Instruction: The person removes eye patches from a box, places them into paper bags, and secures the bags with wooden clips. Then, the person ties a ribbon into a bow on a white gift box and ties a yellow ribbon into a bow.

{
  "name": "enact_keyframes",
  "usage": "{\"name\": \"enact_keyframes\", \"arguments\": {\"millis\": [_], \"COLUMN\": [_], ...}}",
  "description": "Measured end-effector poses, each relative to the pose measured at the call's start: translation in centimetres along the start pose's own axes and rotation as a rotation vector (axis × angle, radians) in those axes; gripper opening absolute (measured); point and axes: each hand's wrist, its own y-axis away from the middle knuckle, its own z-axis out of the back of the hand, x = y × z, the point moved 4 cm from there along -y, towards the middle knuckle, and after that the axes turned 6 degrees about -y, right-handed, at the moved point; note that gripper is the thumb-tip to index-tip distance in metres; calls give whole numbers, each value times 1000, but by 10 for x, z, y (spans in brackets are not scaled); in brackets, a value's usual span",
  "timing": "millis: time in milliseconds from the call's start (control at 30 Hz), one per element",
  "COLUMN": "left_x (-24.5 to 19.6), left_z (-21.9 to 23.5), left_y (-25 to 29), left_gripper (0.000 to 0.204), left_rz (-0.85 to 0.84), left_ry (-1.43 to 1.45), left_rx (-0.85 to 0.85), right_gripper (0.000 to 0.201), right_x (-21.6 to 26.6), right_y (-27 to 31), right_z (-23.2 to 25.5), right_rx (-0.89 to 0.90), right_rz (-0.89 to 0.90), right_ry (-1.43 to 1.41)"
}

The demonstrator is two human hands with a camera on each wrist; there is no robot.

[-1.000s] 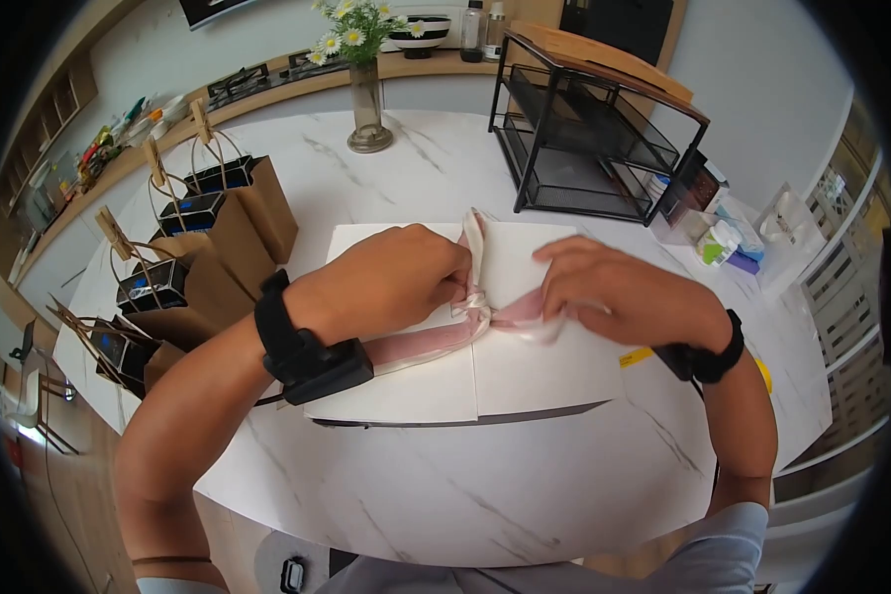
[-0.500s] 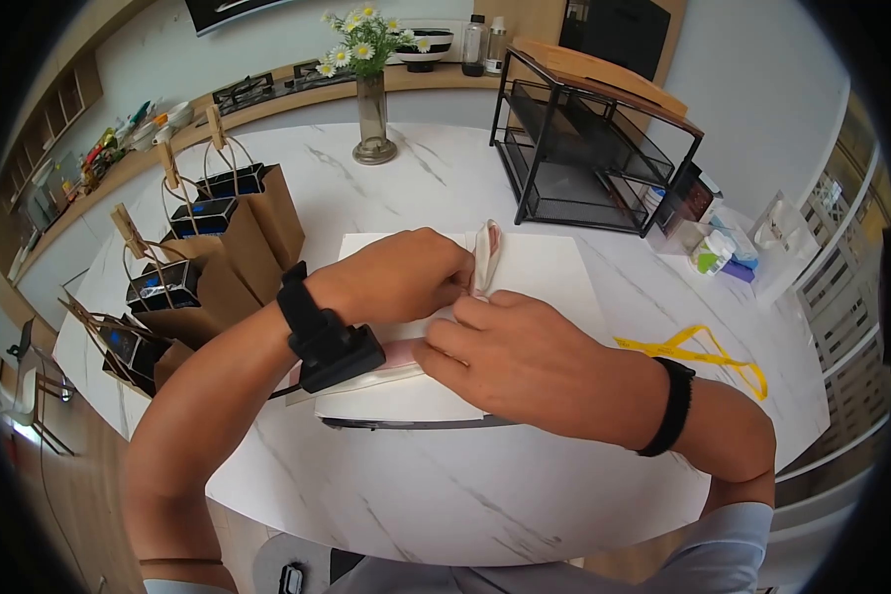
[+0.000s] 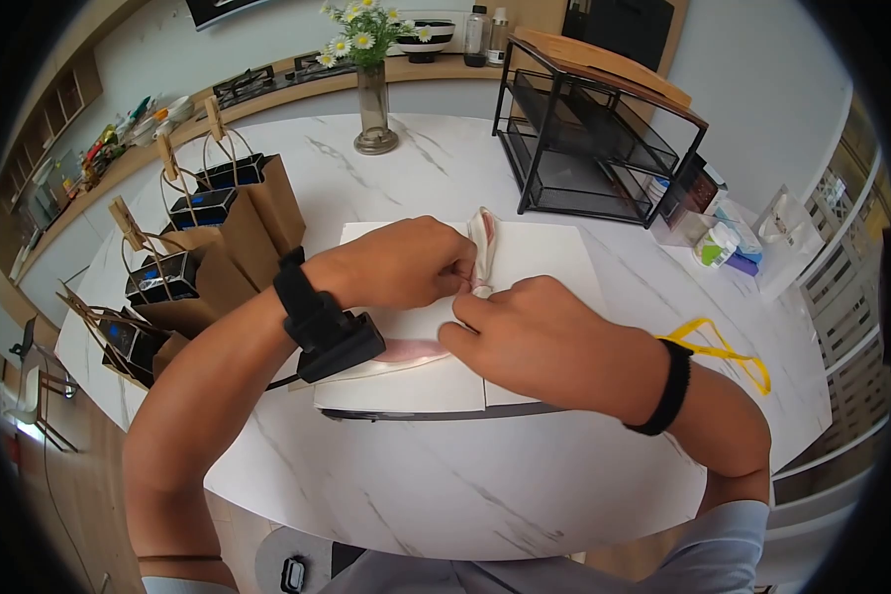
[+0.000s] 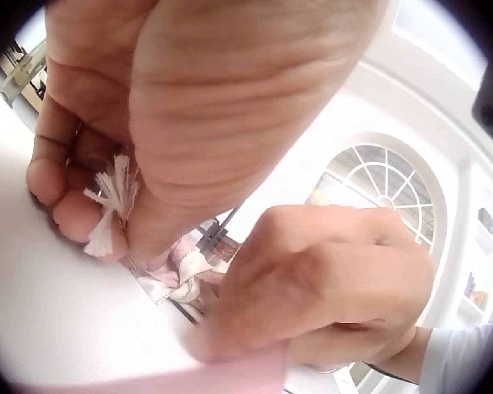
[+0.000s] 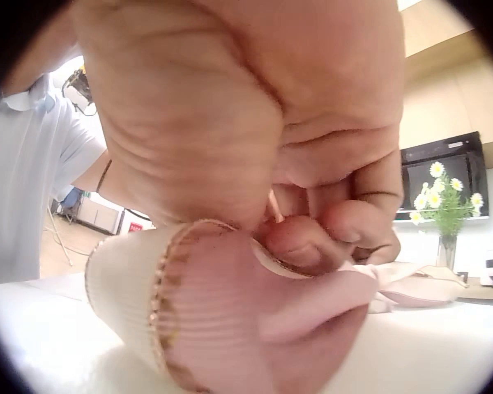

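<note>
A flat white box (image 3: 549, 257) lies on the marble table, with a pink-and-cream ribbon (image 3: 484, 238) tied around it. At the middle of the box, my left hand (image 3: 411, 262) pinches the ribbon; a frayed white end (image 4: 115, 197) pokes out between its fingers in the left wrist view. My right hand (image 3: 554, 342) is close beside it, thumb and fingers pinching a wide fold of the same ribbon (image 5: 222, 312). Between the two hands sits the knot (image 4: 181, 279), mostly covered in the head view.
Several brown paper bags (image 3: 277, 203) with clothespins on their handles stand at the left. Behind the box are a flower vase (image 3: 374, 114) and a black mesh rack (image 3: 594, 139). A yellow ribbon (image 3: 708, 348) lies at right, near small packages (image 3: 723, 243).
My right hand has come in from the right side of the box to the knot, bringing ribbon leftward beside my left hand. The left hand has stayed at the knot.
</note>
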Motion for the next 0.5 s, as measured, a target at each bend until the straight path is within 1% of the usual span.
{"name": "enact_keyframes", "arguments": {"millis": [67,100,167,200,267,300,367,400,467,500], "left_x": [-1,-2,-5,-9,-12,-14,-18,-20,-24,-24], "left_z": [0,-1,-1,-1,0,-3,-4,-5,-2,-1], "left_y": [2,3,3,3,7,9,16,19,25,30], "left_gripper": [9,9,9,9,10,10,11,11,12,12], "left_rz": [-13,-10,-14,-24,14,10,45,42,40,40], "left_ry": [-14,-7,-2,-5,-49,-53,-175,-178,-261,-264], "left_rx": [-32,-35,-58,-54,-55,-47,-121,-117,-170,-169], "right_gripper": [21,21,21,21,10,10,5,5,9,6], "right_x": [-5,-8,-13,-12,-13,-15,-23,-26,-27,-28], "right_y": [14,22,37,44,53,56,60,62,65,69], "right_z": [11,11,11,14,17,17,21,21,27,27], "right_rx": [-38,-31,-39,-43,61,53,-29,-33,-217,-180], "right_rz": [24,28,-38,-48,-192,-198,-191,-196,-101,-118], "right_ry": [-227,-229,-609,-606,-536,-540,-401,-402,-443,-531]}}
